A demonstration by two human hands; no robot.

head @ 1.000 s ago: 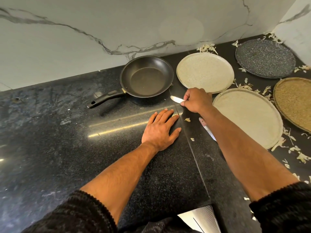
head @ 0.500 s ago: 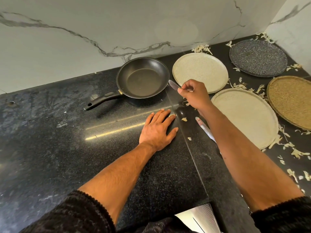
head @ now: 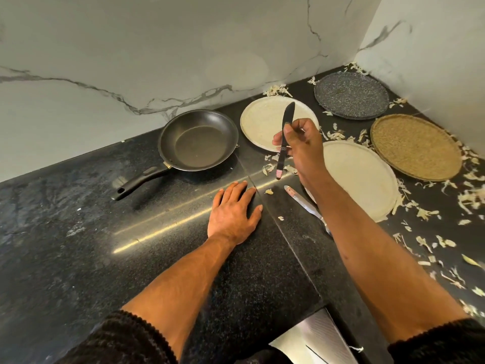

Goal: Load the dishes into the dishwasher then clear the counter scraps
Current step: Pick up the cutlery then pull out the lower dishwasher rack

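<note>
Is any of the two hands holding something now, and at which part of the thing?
The right hand pinches a table knife around its middle, blade pointing up, handle end hanging down. The left hand holds nothing; it rests flat on the counter.

Right forearm hides second knife's far end.

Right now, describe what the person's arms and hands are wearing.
Both forearms are bare. The left hand and right hand wear no gloves, rings or watch that show. Dark, chunky ribbed-knit sleeves are pushed up near the elbows on both arms.
</note>
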